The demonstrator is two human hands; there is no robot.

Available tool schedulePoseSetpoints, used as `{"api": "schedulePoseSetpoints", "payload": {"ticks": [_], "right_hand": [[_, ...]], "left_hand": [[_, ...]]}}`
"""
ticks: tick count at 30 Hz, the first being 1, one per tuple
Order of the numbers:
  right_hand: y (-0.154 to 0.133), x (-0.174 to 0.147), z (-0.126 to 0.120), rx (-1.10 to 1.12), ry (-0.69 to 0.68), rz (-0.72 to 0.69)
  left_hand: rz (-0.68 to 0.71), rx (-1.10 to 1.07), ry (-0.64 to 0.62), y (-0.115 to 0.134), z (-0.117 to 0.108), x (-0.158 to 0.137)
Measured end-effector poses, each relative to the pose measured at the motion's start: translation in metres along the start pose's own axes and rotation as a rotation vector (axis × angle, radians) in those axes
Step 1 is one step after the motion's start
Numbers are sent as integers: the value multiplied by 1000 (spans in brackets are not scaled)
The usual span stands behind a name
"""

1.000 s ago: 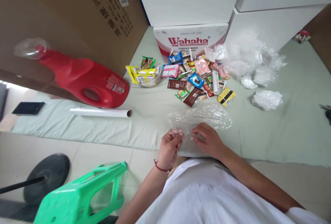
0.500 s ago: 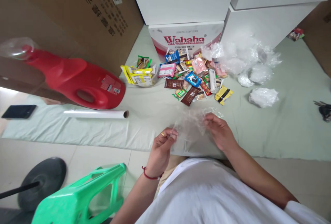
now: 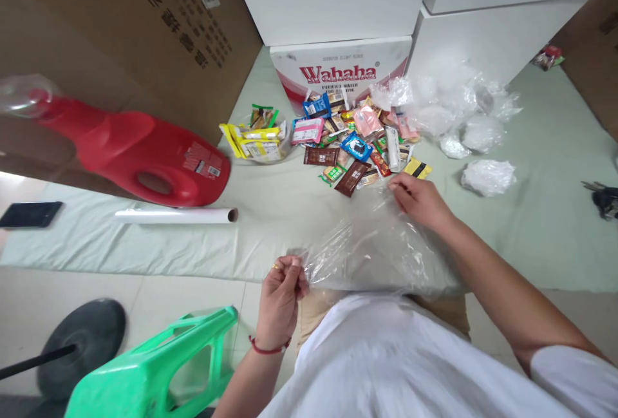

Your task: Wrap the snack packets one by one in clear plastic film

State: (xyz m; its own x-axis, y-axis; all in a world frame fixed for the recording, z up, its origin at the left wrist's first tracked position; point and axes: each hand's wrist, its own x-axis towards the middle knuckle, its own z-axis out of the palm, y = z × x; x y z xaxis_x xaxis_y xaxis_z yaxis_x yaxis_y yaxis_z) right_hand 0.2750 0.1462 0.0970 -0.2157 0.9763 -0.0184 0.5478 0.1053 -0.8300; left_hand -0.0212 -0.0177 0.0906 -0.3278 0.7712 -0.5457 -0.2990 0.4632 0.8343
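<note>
A clear plastic bag (image 3: pixel 369 247) is stretched between my two hands over the near edge of the table. My left hand (image 3: pixel 284 292) pinches its left corner, low and close to the table edge. The upper right end of the bag is gripped by my right hand (image 3: pixel 420 199), just in front of the snack pile. That pile of wrapped snacks (image 3: pixel 355 144) holds brown, blue, pink, green and yellow packets. Nearest my right hand lies a yellow packet (image 3: pixel 418 168), partly covered by the fingers.
Crumpled clear bags (image 3: pixel 451 109) are heaped at the back right, with a separate bundle (image 3: pixel 488 177) nearer. A bowl of snacks (image 3: pixel 263 144), red bottle (image 3: pixel 159 154), white roll (image 3: pixel 176 215) and phone (image 3: pixel 29 214) are leftward. A Wahaha carton (image 3: pixel 342 70) stands behind. Keys (image 3: pixel 603 199) lie far right.
My hands have moved apart, the left down and leftward, the right up toward the snacks. The bunched plastic bag has spread out wide between them.
</note>
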Motion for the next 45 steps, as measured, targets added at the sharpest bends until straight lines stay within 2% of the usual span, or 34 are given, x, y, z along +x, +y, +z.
{"api": "schedulePoseSetpoints", "payload": {"ticks": [3,5,7,8,9,11,12,13,16,18,23,27,30,33,36,38,40,42,43,45], "right_hand": [[2,32,20,-224,-175,-227],[-4,46,35,-330,-320,-354],[-15,54,48,-438,-424,-430],[-21,57,53,-497,-449,-449],[-27,58,57,-555,-461,-462],[-38,60,63,-649,-458,-485],[-41,61,64,-680,-450,-497],[-44,61,65,-698,-437,-509],[-47,60,63,-737,-393,-525],[-47,57,61,-783,-372,-518],[-45,46,58,-867,-403,-543],[-39,46,52,-817,-375,-524],[-30,52,47,-698,-366,-528],[-21,60,49,-587,-389,-554],[-19,67,56,-562,-385,-535],[-23,66,55,-558,-321,-504],[-33,56,50,-508,-189,-488],[-48,35,42,-408,-60,-506],[-55,21,40,-357,-38,-536],[-66,-10,39,-286,-133,-663]], "left_hand": [[106,188,138,-15,-17,-2],[305,343,350,-19,-25,-8],[586,466,551,-17,-27,-19],[721,509,565,-14,-24,-25],[829,542,499,-11,-19,-31],[921,575,224,-2,-1,-38],[900,578,88,2,11,-37],[863,550,46,5,24,-34],[656,407,93,7,61,-11],[514,369,54,4,81,7],[404,287,-20,-4,108,37],[169,106,-89,-3,101,54],[84,42,-82,2,86,64],[114,134,-36,9,72,72],[277,303,44,18,62,80],[439,509,123,24,57,85],[540,666,190,27,52,90],[530,692,204,29,50,94],[489,661,189,29,50,96],[358,542,136,30,52,102]]}}
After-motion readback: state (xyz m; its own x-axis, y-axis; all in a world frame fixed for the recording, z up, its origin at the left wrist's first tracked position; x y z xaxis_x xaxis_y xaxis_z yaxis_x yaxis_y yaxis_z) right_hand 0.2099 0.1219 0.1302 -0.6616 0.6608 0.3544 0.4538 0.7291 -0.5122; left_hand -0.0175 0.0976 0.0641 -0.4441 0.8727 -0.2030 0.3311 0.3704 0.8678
